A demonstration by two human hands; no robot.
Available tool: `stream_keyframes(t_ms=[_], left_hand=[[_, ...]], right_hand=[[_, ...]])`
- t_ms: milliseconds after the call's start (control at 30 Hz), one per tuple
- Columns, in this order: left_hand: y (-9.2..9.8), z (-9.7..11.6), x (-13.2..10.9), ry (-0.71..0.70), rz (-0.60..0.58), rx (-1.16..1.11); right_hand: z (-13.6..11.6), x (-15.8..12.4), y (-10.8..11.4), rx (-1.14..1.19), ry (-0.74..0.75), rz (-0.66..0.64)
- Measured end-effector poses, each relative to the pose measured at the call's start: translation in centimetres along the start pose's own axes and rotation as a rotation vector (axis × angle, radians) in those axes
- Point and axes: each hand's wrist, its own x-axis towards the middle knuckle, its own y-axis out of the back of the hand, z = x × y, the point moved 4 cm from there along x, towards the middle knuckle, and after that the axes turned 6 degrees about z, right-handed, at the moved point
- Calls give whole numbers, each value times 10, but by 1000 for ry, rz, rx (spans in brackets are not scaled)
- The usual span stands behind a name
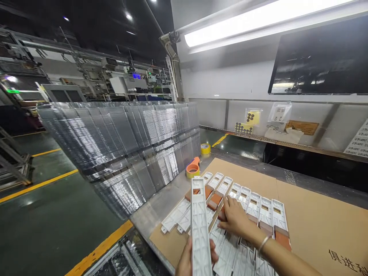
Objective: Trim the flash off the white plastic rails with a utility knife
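My left hand [186,257] is wrapped round the lower part of a long white ribbed plastic strip [199,226], held upright above the bench. Near its top the strip has a small rectangular window. My right hand [237,217] reaches over a row of similar white strips [254,207] on a cardboard sheet [313,226]. Its thumb and fingers close about an orange-brown block [221,214] on one strip, and the fingers partly hide it. More orange-brown blocks [215,200] lie across neighbouring strips.
A tall stack of clear plastic trays [138,145] stands at the left of the bench. Behind the strips are an orange tape dispenser [193,168] and a yellow tape roll [205,148]. Sticker sheets [244,127] hang on the back panel, beneath a bright lamp [244,27].
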Motion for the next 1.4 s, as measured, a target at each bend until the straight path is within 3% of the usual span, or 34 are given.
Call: stream_keyframes(t_ms=[100,267,567,767,867,1000,1100,1300,1400], left_hand=[[-4,4,39,-142,89,-38],[-3,-7,71,-107,101,-31],[9,-18,78,-30,91,1],[7,-18,76,-34,149,48],[7,-15,69,-69,215,93],[14,-10,53,-221,333,161],[21,-14,39,-327,396,208],[15,-31,14,-413,430,243],[-4,-30,4,-475,321,188]], right_hand=[[-2,20,-13,-33,-59,-90],[9,29,-20,-15,-96,-160],[40,40,-13,431,-48,-319],[62,40,15,704,7,-220],[50,20,32,778,51,-102],[5,-31,48,808,199,-8],[-28,-61,54,694,360,114],[-51,-80,45,429,479,281],[-54,-85,44,412,481,296]])
